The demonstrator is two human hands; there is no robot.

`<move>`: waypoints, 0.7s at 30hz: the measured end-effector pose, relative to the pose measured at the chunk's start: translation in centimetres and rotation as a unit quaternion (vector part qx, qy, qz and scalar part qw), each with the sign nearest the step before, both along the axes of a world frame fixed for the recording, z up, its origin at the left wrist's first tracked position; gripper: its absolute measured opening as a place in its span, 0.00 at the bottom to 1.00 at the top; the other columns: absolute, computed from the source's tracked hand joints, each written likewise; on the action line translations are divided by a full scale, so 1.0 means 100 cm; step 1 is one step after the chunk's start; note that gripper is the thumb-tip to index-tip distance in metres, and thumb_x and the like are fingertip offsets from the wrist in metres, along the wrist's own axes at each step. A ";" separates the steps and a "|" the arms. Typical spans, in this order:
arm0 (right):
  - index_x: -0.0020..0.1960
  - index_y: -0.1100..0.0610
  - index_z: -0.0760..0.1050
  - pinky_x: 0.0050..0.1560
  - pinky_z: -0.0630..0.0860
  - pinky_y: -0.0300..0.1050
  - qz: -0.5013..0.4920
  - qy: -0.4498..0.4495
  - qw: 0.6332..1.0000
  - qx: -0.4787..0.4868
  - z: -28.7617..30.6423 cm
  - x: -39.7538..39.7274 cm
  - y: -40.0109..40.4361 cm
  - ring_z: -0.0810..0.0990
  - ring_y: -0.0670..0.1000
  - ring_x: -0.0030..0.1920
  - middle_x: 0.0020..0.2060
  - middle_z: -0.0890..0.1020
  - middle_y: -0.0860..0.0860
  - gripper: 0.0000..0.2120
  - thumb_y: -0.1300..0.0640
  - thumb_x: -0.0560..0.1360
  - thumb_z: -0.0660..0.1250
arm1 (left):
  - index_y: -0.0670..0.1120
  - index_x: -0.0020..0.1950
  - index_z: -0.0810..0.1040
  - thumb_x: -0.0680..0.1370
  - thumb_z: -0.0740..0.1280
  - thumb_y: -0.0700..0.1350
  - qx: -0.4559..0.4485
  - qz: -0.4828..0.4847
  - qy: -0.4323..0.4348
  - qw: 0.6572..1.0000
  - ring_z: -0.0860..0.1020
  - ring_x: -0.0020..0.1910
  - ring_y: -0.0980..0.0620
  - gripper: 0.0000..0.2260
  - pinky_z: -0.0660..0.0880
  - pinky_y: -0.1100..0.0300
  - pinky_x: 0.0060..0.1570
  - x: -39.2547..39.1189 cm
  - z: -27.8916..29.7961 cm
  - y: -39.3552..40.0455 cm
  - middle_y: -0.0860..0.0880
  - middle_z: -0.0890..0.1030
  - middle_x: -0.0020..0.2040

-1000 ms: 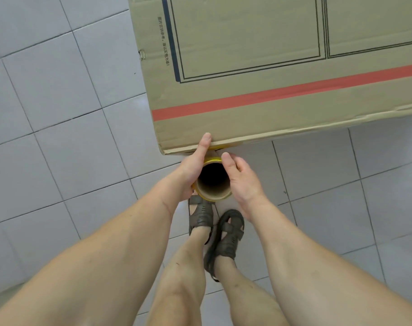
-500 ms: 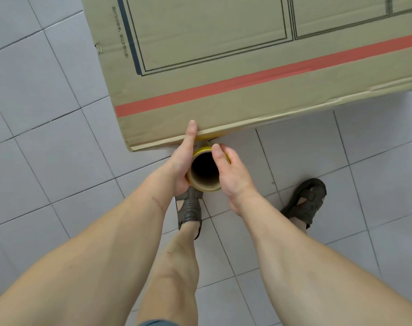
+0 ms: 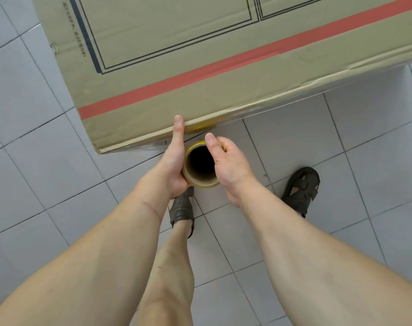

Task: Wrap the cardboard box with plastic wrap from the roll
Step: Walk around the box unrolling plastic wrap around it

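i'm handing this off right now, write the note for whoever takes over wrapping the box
Left hand: holds the upright cardboard-core plastic wrap roll, thumb straight along it.
Right hand: cups the roll's other side, thumb on the rim.
Roll sits beside the near lower edge of the big brown cardboard box with the red stripe, close to its left corner.
Done: clear film shows along the near side.
Left: carry on round the corner.

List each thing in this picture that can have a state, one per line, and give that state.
cardboard box: closed, standing on the floor, clear film along its near side.
roll: upright, hollow core open towards the camera, held between both hands.
left hand: grips the roll.
right hand: grips the roll.
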State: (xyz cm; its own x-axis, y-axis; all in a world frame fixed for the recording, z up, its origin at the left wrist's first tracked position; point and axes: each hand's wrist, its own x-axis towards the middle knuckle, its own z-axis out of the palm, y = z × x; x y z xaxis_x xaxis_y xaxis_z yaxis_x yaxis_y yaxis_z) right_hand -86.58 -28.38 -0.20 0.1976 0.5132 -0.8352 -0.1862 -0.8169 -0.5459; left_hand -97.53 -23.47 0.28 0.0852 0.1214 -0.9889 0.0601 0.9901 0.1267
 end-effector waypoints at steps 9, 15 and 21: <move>0.73 0.47 0.69 0.60 0.69 0.41 0.018 0.036 0.999 -0.008 -0.001 0.033 0.000 0.74 0.45 0.64 0.64 0.77 0.44 0.32 0.33 0.74 0.64 | 0.42 0.65 0.84 0.77 0.61 0.79 0.039 -0.024 0.046 0.998 0.90 0.52 0.42 0.42 0.83 0.45 0.63 0.030 0.002 0.011 0.40 0.91 0.53; 0.69 0.50 0.73 0.63 0.73 0.44 0.037 -0.034 0.999 0.016 0.001 0.056 0.003 0.77 0.47 0.61 0.62 0.78 0.47 0.24 0.40 0.77 0.66 | 0.40 0.67 0.84 0.69 0.54 0.87 -0.017 0.006 0.013 1.000 0.88 0.58 0.38 0.55 0.82 0.40 0.65 0.053 0.001 0.004 0.37 0.89 0.60; 0.75 0.50 0.65 0.56 0.66 0.34 0.001 0.062 0.998 -0.022 0.000 0.080 0.000 0.72 0.42 0.62 0.63 0.74 0.41 0.36 0.33 0.73 0.65 | 0.45 0.72 0.81 0.65 0.64 0.86 0.034 -0.021 0.074 0.996 0.88 0.62 0.41 0.53 0.79 0.42 0.72 0.073 -0.003 0.011 0.42 0.90 0.60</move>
State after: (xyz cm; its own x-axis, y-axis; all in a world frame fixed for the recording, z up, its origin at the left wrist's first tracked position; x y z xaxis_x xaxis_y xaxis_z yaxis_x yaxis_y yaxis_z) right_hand -78.54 -28.42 -0.21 0.0904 0.4750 -0.8754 -0.2480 -0.8405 -0.4817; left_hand -90.23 -22.36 -0.01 -0.0555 0.1876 -0.9807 0.1239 0.9759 0.1796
